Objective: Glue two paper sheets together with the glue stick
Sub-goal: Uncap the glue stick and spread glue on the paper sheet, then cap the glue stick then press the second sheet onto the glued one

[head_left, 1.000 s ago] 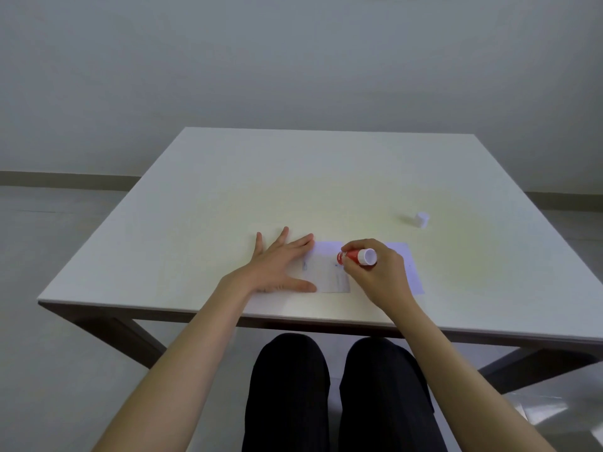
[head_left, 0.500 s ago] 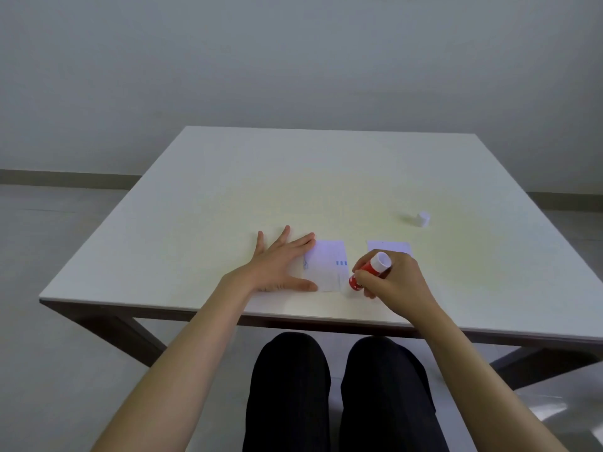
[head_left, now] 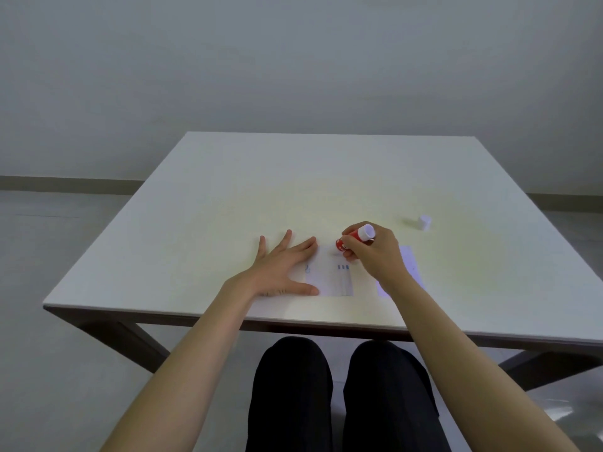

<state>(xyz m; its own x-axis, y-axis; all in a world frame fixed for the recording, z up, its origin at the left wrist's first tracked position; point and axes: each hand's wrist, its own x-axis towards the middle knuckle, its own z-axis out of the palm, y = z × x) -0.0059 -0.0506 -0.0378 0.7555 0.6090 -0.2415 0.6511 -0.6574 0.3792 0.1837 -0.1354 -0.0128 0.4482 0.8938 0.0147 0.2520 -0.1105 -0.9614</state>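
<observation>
Pale grey walls are filling the upper half of the frame, and a white table [head_left: 228, 197] is spreading across the middle, its near edge crossing the lower centre. On it, just left of centre, the left hand [head_left: 280, 269] is lying flat with its fingers spread, pressing down the left part of a small paper sheet [head_left: 331, 277] that is carrying some faint blue marks. The right hand [head_left: 375, 252] is closing around a red glue stick [head_left: 354, 238], whose red end is now touching or nearly touching the sheet's upper right corner; half a second ago that end was sitting at the sheet's lower right edge, and a second ago higher up again, so the stick is sweeping up and down the right margin. That is suggesting the glue is being laid along this edge and the joining itself is not yet done. A second, lilac-tinted sheet [head_left: 409, 265] is lying just to the right, mostly covered by the right hand and wrist, so its full outline is staying hidden. A small white cap [head_left: 425, 222] is standing well apart at the right of the table. Whether any glue is actually showing on the paper is impossible to make out, and the blue marks are too small to read.
</observation>
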